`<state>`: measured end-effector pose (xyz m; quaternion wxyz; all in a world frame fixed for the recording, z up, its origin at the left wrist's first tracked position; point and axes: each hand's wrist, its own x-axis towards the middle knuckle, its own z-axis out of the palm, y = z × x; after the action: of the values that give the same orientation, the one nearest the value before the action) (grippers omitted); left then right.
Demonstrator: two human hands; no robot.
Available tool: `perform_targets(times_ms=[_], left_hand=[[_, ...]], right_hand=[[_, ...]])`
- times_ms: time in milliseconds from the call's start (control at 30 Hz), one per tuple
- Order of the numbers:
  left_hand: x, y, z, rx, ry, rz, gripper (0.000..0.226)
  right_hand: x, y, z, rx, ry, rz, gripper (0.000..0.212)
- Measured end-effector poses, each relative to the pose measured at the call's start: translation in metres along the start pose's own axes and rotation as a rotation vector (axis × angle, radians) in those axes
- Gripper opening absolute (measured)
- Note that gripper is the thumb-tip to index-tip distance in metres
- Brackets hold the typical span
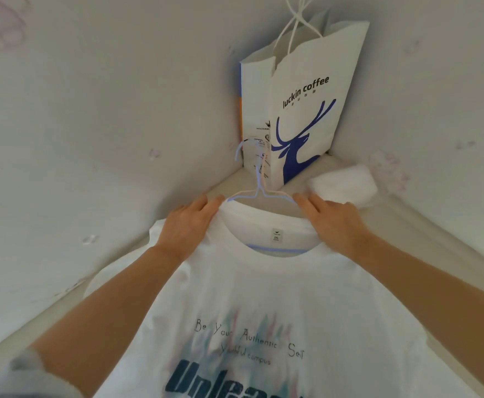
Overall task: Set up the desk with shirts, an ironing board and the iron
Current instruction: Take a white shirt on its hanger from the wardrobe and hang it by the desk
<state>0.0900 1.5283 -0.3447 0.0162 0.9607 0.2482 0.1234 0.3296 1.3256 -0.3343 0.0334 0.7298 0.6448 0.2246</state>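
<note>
A white T-shirt (263, 288) with dark printed lettering lies spread on the desk, still on a pale blue wire hanger (256, 191) whose hook points toward the corner. My left hand (189, 222) rests flat on the left shoulder by the collar, fingers straight. On the right shoulder beside the collar lies my right hand (332, 222), fingers also extended over the cloth. No iron or ironing board is in view.
A white paper coffee bag (307, 110) with a blue deer stands in the corner where two white walls meet. A folded white cloth (344, 182) lies to its right. The desk's pale edge (407, 225) runs along the right wall.
</note>
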Motion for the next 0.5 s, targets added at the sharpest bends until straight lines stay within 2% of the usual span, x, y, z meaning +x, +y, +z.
perform_targets(times_ms=[100, 200, 367, 467, 500], left_hand=[[0.012, -0.008, 0.01, 0.07, 0.09, 0.017, 0.05], [0.022, -0.013, 0.019, 0.068, 0.154, -0.028, 0.04], [0.017, -0.014, 0.049, 0.015, 0.045, -0.074, 0.035], [0.016, -0.015, 0.058, 0.03, 0.024, -0.091, 0.019], [0.017, -0.015, 0.059, 0.04, 0.012, -0.099, 0.024]], right_hand=[[0.013, 0.004, 0.011, -0.054, -0.009, 0.01, 0.063], [0.028, 0.009, 0.022, -0.113, -0.028, -0.025, 0.054], [0.027, 0.001, 0.051, -0.134, -0.011, -0.105, 0.047], [0.03, -0.004, 0.058, -0.126, -0.04, -0.112, 0.05], [0.032, -0.005, 0.058, -0.123, -0.037, -0.123, 0.05]])
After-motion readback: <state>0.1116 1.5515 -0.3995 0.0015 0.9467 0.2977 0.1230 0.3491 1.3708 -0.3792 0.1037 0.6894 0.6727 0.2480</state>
